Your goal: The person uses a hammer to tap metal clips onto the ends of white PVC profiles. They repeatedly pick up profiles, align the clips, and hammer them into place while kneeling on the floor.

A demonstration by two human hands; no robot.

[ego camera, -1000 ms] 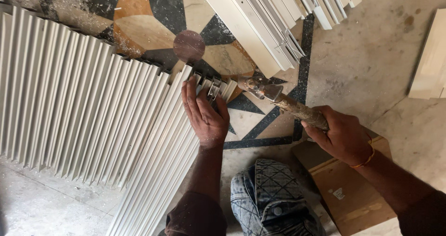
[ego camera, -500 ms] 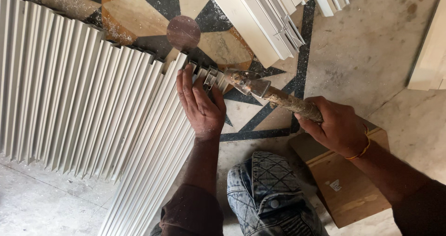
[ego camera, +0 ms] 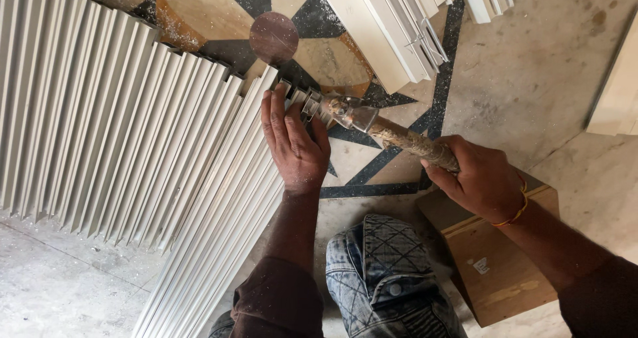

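Denim with a stitched diamond pattern covers the person's knee (ego camera: 389, 278) at the bottom edge, and just to its right a flat brown wooden board (ego camera: 495, 265) lies on the floor, partly under the right forearm. Above it the right hand (ego camera: 482, 178) is wrapped tight around the rough, speckled wooden handle of a hammer (ego camera: 392, 133), whose metal head rests against the top end of a bundle of cream-white channelled strips (ego camera: 219, 218) that run up from the lower left. On those ends the left hand (ego camera: 296, 142) lies flat, fingers spread, pressing down and gripping nothing. Left of the bundle a long row of the same pale ribbed strips (ego camera: 86, 125) lies side by side, filling that side to the frame edge. Bare dusty stone floor (ego camera: 531, 79) stays open to the right, with an inlaid star pattern of tan, black and maroon (ego camera: 272, 35) beyond the hands. Farthest off, a stack of white profiles (ego camera: 392, 25) slants across the top edge.
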